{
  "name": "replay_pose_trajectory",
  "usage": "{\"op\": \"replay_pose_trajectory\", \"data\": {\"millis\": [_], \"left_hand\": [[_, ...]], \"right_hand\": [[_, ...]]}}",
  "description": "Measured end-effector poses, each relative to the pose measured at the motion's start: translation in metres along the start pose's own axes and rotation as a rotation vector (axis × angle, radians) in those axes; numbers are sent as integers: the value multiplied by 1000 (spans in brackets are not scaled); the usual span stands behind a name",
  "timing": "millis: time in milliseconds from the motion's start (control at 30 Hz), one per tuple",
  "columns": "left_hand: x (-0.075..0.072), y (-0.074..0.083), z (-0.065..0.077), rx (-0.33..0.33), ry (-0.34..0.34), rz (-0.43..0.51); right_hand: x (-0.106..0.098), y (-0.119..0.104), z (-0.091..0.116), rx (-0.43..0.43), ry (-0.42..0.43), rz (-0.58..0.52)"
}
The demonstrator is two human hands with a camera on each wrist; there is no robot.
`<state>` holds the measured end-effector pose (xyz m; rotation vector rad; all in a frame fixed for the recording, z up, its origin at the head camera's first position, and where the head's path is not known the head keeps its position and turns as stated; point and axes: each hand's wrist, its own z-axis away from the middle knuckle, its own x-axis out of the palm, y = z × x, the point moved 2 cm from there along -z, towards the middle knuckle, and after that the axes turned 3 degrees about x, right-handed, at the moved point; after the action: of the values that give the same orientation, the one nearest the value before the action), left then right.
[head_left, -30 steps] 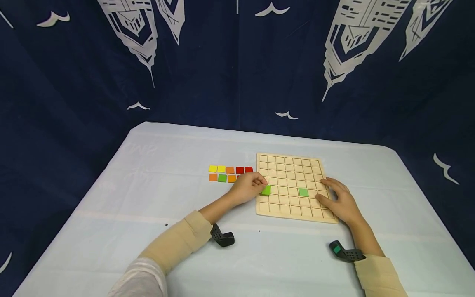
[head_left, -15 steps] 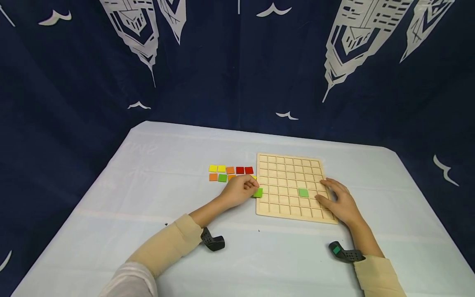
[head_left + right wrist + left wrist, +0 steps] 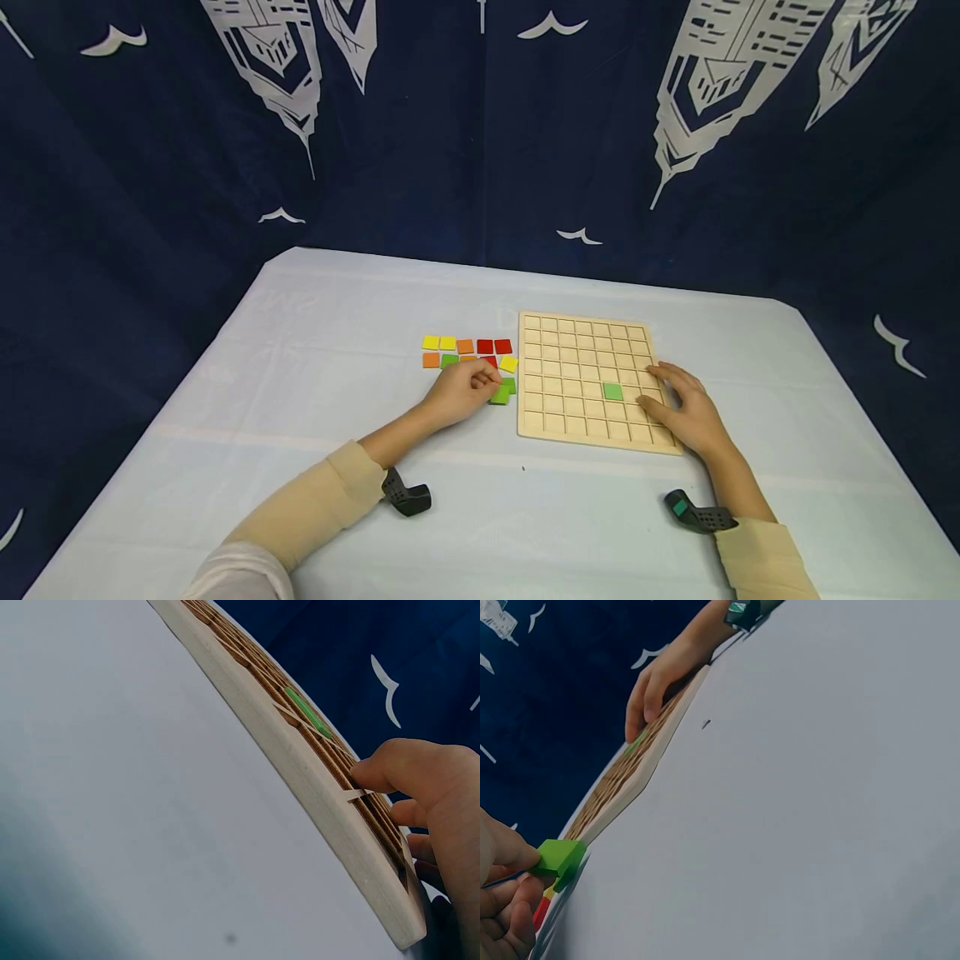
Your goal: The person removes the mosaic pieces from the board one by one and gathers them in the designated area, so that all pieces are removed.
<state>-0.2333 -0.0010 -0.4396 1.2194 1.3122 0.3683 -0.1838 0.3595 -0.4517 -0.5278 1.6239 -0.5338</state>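
Observation:
My left hand (image 3: 456, 395) pinches a green square tile (image 3: 498, 399) between thumb and fingers, just left of the wooden grid board (image 3: 558, 421). In the left wrist view this green tile (image 3: 553, 857) sticks out from the fingertips. Another green tile (image 3: 510, 384) lies partly behind it, near the board's left edge. My right hand (image 3: 692, 410) rests on the board's right side, thumb and fingers spread over the cells and gripping nothing. One light green tile (image 3: 612, 392) sits in a cell left of the right thumb. In the right wrist view, the thumb (image 3: 375, 769) touches the grid.
Left of the board lie two rows of tiles: yellow tiles (image 3: 447, 342), red tiles (image 3: 503, 346), an orange tile (image 3: 431, 360) and others, some partly hidden by my left hand. A white cloth (image 3: 570, 525) covers the table. Behind it hangs a dark blue curtain (image 3: 480, 167).
My left hand has moved left with the green tile, off the board's left edge to beside the loose tiles. The right hand has stayed on the board.

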Motion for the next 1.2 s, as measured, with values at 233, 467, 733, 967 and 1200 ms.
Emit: {"op": "replay_pose_trajectory", "data": {"millis": [233,467,733,967,1200], "left_hand": [[-6,-5,3,-1,18,-13],[-10,-7,4,-20,24,-34],[-13,-9,0,-1,40,-74],[-10,-11,-4,16,38,-119],[-8,-10,-6,29,55,-193]], "right_hand": [[1,-1,1,4,0,8],[1,0,1,1,5,11],[0,0,0,-1,7,8],[1,1,-1,0,6,11],[0,1,0,0,5,7]]}}
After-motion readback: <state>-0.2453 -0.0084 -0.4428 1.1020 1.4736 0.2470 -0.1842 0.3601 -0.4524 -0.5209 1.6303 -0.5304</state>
